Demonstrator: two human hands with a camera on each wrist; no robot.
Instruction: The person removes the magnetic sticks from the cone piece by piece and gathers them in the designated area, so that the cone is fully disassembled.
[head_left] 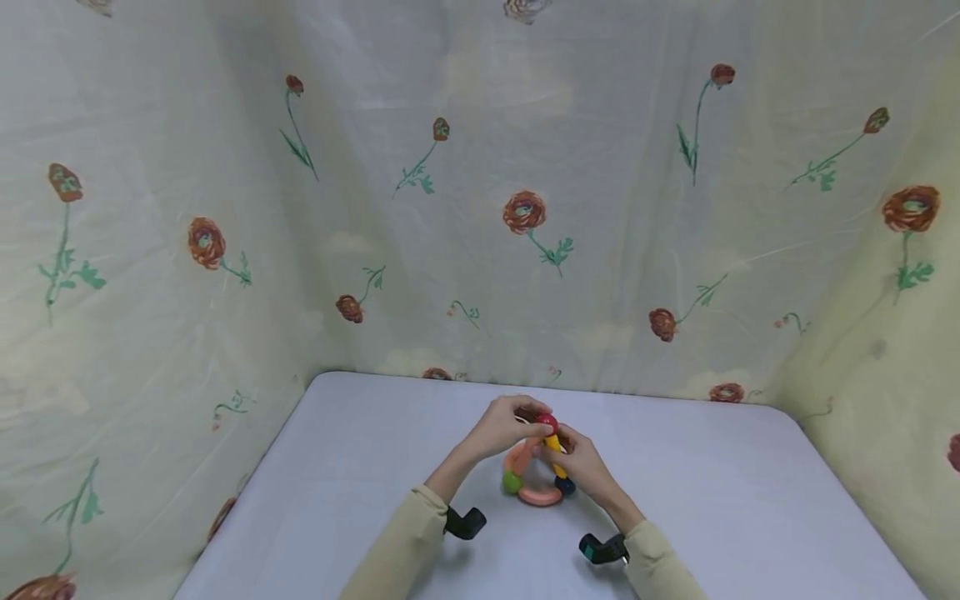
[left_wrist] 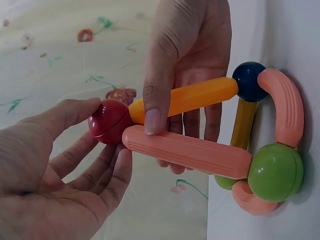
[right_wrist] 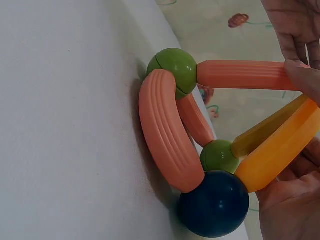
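A toy frame of magnetic building sticks and balls stands on the table. At its top, my left hand (head_left: pixel 506 429) pinches the red ball (left_wrist: pixel 109 121) between thumb and fingers. My right hand (head_left: pixel 583 468) grips the yellow stick (left_wrist: pixel 205 95) just below that ball, its thumb reaching over to the straight pink stick (left_wrist: pixel 187 152). Both sticks meet the red ball. Lower down are a blue ball (left_wrist: pixel 250 81), a green ball (left_wrist: pixel 276 172) and a curved pink stick (right_wrist: pixel 167 130) joining them. Behind sit a second green ball (right_wrist: pixel 220 156) and a darker yellow stick (right_wrist: pixel 270 125).
The white table (head_left: pixel 375 467) has rounded far corners. Flower-printed cloth (head_left: pixel 480 250) hangs along the back and both sides. Black cameras (head_left: pixel 467 523) are strapped at both wrists, close above the tabletop.
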